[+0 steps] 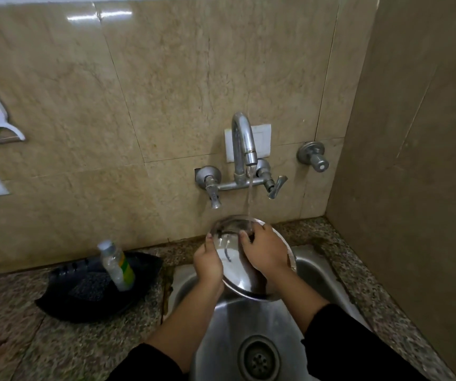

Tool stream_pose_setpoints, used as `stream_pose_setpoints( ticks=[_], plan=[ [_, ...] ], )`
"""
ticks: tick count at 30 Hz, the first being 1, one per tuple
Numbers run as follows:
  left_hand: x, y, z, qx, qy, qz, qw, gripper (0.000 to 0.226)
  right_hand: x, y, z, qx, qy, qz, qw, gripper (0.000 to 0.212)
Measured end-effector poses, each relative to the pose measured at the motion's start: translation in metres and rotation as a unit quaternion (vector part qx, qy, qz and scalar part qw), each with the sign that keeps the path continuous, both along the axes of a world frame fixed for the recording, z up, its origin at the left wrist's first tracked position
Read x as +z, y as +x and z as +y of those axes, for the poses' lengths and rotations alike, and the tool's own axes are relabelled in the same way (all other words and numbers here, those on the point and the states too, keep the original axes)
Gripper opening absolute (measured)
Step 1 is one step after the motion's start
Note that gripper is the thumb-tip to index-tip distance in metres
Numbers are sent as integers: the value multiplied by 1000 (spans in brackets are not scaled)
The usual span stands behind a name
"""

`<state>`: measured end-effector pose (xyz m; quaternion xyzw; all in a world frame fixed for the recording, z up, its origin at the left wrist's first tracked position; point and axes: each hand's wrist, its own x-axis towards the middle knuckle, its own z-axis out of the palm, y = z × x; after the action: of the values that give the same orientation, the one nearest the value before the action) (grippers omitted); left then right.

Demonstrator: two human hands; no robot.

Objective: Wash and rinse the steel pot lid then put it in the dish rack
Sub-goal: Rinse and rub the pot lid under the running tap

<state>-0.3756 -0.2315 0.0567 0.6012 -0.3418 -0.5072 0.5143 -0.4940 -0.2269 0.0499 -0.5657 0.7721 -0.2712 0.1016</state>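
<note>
1. Two hands are holding the steel pot lid tilted over the sink, low in the frame's centre, so runoff is draining into the basin.
2. The left hand is gripping the rim, steadying it.
3. The right hand is lying across the lid, fingers rubbing where the tap stream is landing.
4. No dish rack is showing.

The sink sits in the desk at the near right, with the tap on the far wall above it. The lid is over the sink, between both hands. Left of the sink, a bottle stands in a tray.
</note>
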Motion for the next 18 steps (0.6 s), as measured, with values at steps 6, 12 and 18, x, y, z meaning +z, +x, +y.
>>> stream_pose_setpoints(
  ticks=[6, 12, 18],
  plan=[
    [0, 2, -13, 2, -45, -43, 998, 42, 10, -14, -17, -86, 39, -225, 970, 38],
    [-1, 13, -19, 15, -21, 15, 1000, 35, -25, -2, 29, 112, -89, 32, 989, 51],
    [-3, 1, -10, -34, -30, -21, 999, 40, -15, -8, 4, 13, -111, -1, 994, 49]
  ],
)
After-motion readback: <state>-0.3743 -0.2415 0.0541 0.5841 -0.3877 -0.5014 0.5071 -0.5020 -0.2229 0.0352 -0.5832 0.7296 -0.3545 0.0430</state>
